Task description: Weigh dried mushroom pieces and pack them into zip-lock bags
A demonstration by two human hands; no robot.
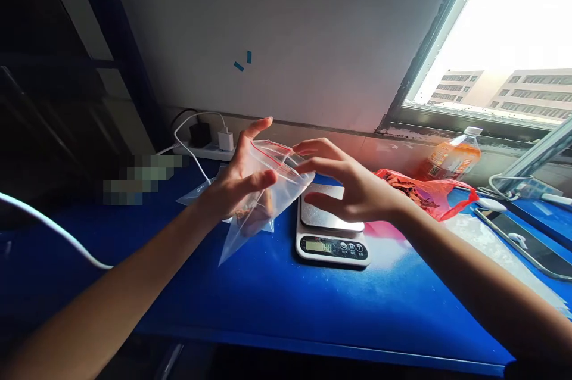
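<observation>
Frame centre: our left hand grips a clear bag | our right hand at its mouth, grip we cannot tell | right of centre: scale

Observed clear zip bag gripped in left hand at frame centre, with right hand at its mouth. Noted digital scale below centre, red bag and orange bottle at right.

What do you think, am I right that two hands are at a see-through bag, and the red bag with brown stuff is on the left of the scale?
Not quite: the red bag is on the right of the scale, as the head view shows. The rest is right.
</observation>
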